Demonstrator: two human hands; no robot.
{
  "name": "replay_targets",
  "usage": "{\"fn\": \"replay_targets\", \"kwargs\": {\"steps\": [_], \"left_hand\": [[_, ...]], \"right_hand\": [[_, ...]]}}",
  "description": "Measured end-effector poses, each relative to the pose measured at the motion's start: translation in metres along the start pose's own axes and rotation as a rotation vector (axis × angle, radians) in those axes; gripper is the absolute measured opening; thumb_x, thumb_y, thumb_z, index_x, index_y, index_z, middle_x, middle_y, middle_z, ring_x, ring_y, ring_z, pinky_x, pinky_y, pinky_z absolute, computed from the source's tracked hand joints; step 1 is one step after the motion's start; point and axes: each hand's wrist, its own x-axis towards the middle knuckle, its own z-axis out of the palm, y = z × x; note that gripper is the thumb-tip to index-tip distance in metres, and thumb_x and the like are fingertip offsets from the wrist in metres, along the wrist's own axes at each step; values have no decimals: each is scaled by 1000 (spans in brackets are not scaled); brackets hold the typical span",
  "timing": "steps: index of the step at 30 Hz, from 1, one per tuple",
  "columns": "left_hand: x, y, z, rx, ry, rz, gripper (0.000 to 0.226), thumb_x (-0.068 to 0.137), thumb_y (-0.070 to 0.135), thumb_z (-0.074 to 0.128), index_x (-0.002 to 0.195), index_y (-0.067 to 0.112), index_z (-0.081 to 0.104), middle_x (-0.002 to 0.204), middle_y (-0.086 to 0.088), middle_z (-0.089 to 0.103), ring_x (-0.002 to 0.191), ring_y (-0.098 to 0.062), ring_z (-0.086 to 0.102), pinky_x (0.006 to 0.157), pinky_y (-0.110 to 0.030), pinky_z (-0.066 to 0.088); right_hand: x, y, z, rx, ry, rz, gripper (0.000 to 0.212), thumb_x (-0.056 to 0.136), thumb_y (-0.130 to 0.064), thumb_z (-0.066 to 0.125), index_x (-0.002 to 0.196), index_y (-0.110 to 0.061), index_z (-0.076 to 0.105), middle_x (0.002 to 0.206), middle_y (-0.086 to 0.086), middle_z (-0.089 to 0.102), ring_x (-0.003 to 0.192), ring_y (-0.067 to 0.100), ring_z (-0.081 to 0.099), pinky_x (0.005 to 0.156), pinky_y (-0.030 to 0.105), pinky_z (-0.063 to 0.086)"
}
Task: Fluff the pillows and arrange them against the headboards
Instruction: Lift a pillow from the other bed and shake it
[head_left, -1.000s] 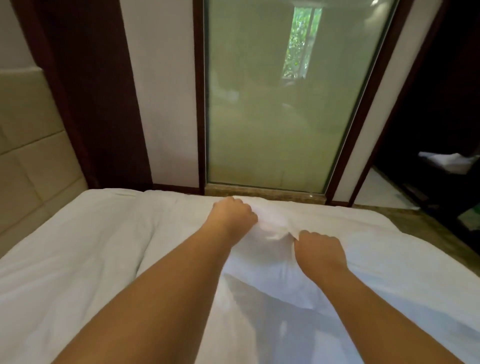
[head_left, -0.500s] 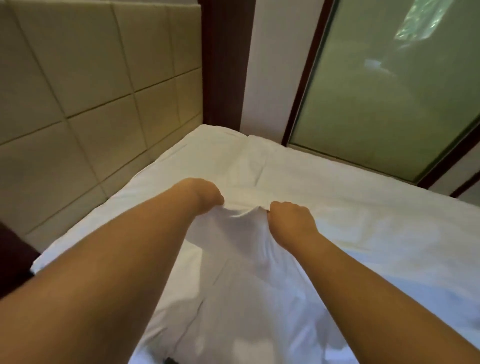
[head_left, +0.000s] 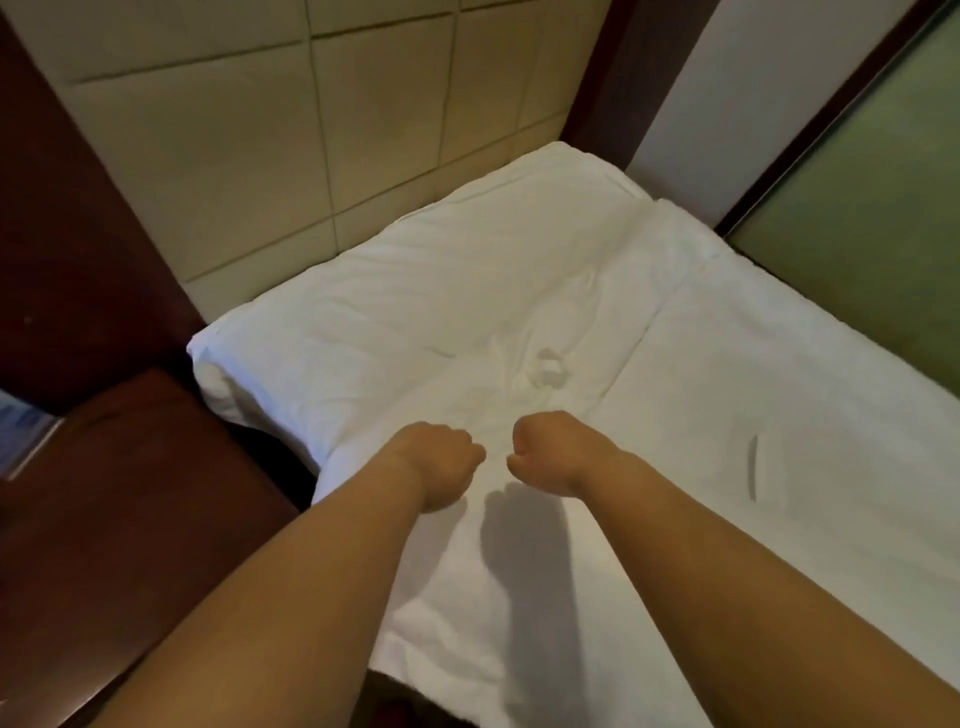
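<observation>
A white pillow lies flat at the head of the bed, its long side against the beige padded headboard. A small pinched crease stands up near the pillow's near edge. My left hand and my right hand hover close together just in front of that crease, both curled into fists. No fabric shows between the fingers. Their shadow falls on the white sheet below them.
A dark wooden nightstand stands at the left of the bed, below a dark wood panel. A frosted green glass panel in a dark frame runs along the bed's far side.
Both hands held a bunch of white fabric before; now they have let it go and pulled back as fists. The view has swung left and down toward the headboard.
</observation>
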Motion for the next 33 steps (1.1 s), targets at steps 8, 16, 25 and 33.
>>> {"fn": "replay_targets", "kwargs": {"steps": [8, 16, 25, 33], "left_hand": [[22, -26, 57, -276, -99, -402, 30, 104, 26, 32, 126, 11, 46, 126, -9, 50, 112, -27, 53, 86, -35, 41], [69, -14, 125, -728, -315, -736, 71, 83, 65, 55, 135, 19, 41, 128, -3, 53, 117, -24, 51, 94, -36, 43], [95, 10, 161, -914, -121, -893, 94, 65, 69, 70, 137, 24, 29, 127, 3, 50, 115, -22, 53, 96, -35, 39], [95, 27, 163, -1133, -232, -753, 52, 90, 49, 57, 131, 17, 54, 133, -6, 56, 123, -24, 50, 102, -32, 38]], "right_hand": [[79, 27, 13, -167, 12, -103, 18, 94, -10, 37, 90, -12, 54, 91, 6, 50, 84, 26, 49, 72, 31, 37], [175, 19, 52, -242, -151, -455, 48, 89, -23, 54, 136, -19, 42, 128, 6, 49, 121, 26, 46, 98, 37, 41], [202, 33, 124, -471, -291, -635, 72, 63, -63, 57, 128, -34, 47, 124, -6, 56, 119, 19, 49, 99, 45, 28], [194, 27, 124, -597, -429, -527, 42, 79, -60, 49, 101, -25, 59, 105, -2, 65, 106, 22, 57, 94, 42, 31]]}}
